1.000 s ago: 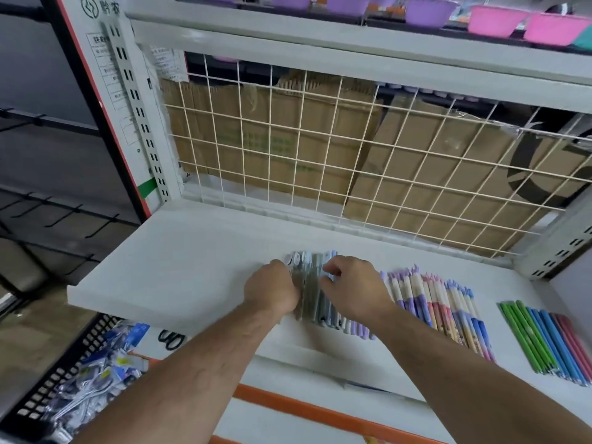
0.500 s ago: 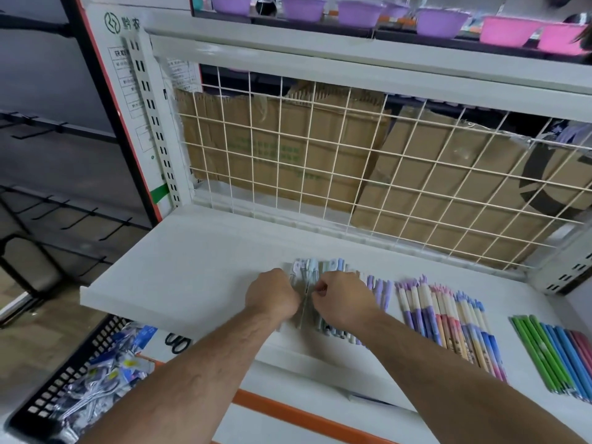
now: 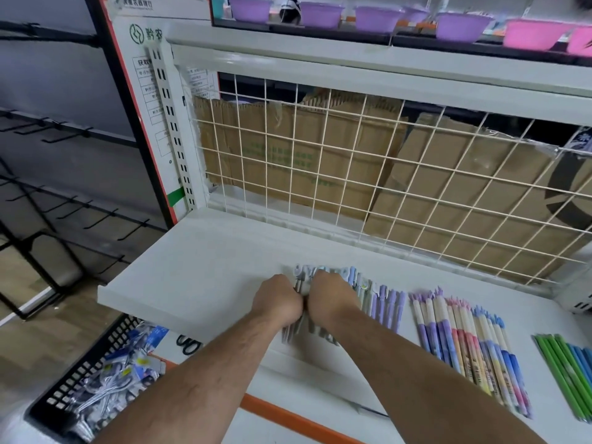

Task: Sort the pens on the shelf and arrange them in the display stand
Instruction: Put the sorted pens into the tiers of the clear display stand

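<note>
Basket (image 3: pixel 80 379): black plastic lattice, glossy packets inside.
Left hand (image 3: pixel 278 299): fingers curled over the grey-blue pens (image 3: pixel 320 272), gripping them on the smooth white shelf (image 3: pixel 198 267).
Right hand (image 3: pixel 331 294): curled on the same bundle; its knuckles now meet the left's, where a gap stood a second ago.
Meaning: the loose slim barrels are likely being squeezed into one row.
Sorted rows: lilac pens (image 3: pixel 389 302), pastel pens (image 3: pixel 464 341), green pens (image 3: pixel 557 370), lying parallel.
Display stand: not visible.

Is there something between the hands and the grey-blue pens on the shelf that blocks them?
Nothing visible. The left hand and the right hand both lie directly on the grey-blue pens, fingers curled over them, on the white shelf.
</note>
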A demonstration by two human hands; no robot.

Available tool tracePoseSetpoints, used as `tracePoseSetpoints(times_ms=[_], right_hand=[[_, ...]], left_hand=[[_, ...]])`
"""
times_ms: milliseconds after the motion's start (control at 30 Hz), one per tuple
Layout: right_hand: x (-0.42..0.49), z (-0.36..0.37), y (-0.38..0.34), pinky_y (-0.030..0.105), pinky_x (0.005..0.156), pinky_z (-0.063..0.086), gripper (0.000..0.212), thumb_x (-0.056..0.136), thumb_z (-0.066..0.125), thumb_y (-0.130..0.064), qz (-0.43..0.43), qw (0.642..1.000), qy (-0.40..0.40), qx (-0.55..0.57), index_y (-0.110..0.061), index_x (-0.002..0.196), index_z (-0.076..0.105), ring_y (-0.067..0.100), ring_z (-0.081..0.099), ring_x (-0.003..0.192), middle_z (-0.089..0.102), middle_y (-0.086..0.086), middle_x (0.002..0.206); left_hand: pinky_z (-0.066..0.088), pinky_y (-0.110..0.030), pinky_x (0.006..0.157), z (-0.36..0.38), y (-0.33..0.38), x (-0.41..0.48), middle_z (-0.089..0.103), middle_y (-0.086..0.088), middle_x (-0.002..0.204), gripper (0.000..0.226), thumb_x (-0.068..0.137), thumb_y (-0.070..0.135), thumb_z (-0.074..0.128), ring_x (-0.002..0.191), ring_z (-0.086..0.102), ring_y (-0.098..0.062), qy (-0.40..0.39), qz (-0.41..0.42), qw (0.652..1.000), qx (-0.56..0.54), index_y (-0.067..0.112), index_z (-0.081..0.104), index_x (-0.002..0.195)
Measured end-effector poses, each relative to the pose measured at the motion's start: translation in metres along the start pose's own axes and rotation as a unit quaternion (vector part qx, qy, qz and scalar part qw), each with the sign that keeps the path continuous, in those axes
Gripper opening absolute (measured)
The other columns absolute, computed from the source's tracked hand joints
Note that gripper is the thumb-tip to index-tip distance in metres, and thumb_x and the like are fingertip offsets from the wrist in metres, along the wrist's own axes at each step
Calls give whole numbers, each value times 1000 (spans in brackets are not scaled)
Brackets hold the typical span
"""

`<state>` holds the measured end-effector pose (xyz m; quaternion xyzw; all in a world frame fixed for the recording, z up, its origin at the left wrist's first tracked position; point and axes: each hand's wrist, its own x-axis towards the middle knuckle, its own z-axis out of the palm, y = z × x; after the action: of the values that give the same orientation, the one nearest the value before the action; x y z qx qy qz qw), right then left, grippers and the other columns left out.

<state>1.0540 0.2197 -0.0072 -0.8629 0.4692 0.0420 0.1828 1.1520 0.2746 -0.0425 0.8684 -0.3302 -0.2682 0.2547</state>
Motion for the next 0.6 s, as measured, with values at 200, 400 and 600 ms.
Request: tracePoseSetpoints(times_ms=[200, 400, 600], right_hand=[[16, 1, -2, 25, 55, 46, 19, 86, 53, 1, 11, 998, -34, 43, -5, 70, 44, 19, 59, 69, 55, 8, 79], [27, 12, 1, 17, 33, 25, 29, 87, 56, -3, 47, 990, -51, 123, -9, 61, 45, 12, 42, 50, 45, 4, 59], [21, 9, 2, 16, 32, 28, 17, 83, 50, 6, 62, 972, -58, 218, 2, 76, 64, 17, 46, 40, 52, 11, 57]], left_hand=[[41, -26, 57, -5, 6, 4, 71, -14, 94, 9, 81, 7, 56, 74, 59, -25, -9, -19, 1000, 5, 10, 57, 73], [46, -28, 64, -5, 6, 9, 71, -19, 104, 23, 83, 9, 54, 98, 69, -32, -24, -37, 999, -11, 0, 69, 97], [42, -26, 59, -10, 8, 3, 71, -19, 103, 21, 84, 8, 53, 97, 69, -31, -34, -44, 998, -23, -1, 68, 95]])
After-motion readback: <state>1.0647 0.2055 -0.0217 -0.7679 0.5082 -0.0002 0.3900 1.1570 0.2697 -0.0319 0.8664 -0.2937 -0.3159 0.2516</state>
